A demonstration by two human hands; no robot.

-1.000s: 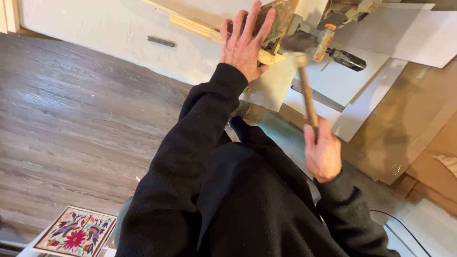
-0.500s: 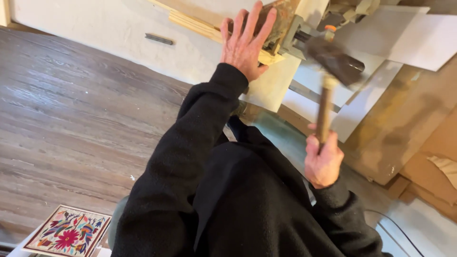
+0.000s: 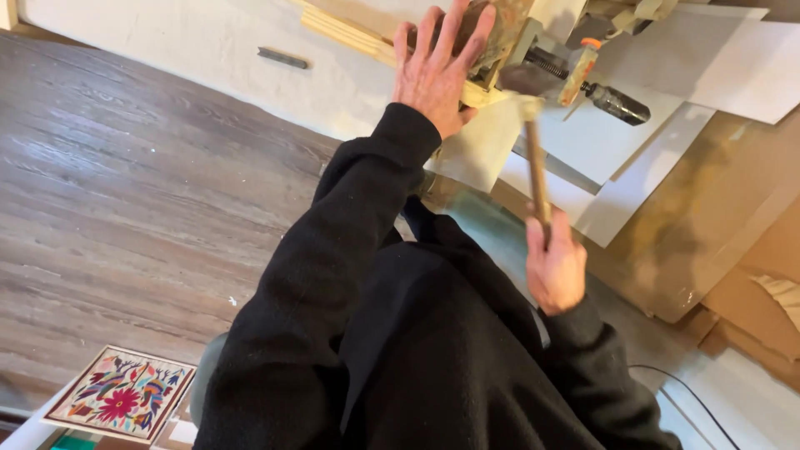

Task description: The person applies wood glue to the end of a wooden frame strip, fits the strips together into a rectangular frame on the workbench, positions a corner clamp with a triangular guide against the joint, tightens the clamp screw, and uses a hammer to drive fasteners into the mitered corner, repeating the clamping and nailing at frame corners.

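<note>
Floor: grey-brown wood planks (image 3: 125, 192) run under you, with a flower-patterned tile (image 3: 121, 393) lying near your knee.
Surface: a pale board (image 3: 208, 42) carries a stack of light wood strips (image 3: 350, 33), a small dark metal bar (image 3: 282, 57) and white sheets (image 3: 667, 67) overlapping to the right.
Left hand: your left hand (image 3: 435, 71) lies flat with fingers spread wide, pressing on the rough brown workpiece (image 3: 498, 29) by the clamp (image 3: 575, 71).
Right hand: your right hand (image 3: 554, 267) is wrapped tight round the lower end of the hammer (image 3: 535, 142) handle.
Change: half a second ago the hammer head stood raised and tilted to the right; now it sits down at the edge of the workpiece, just beside your left fingertips.
Meaning: you seem to have just landed a blow, and the work looks midway through.
Beyond: brown cardboard (image 3: 717, 233) leans at the right.
</note>
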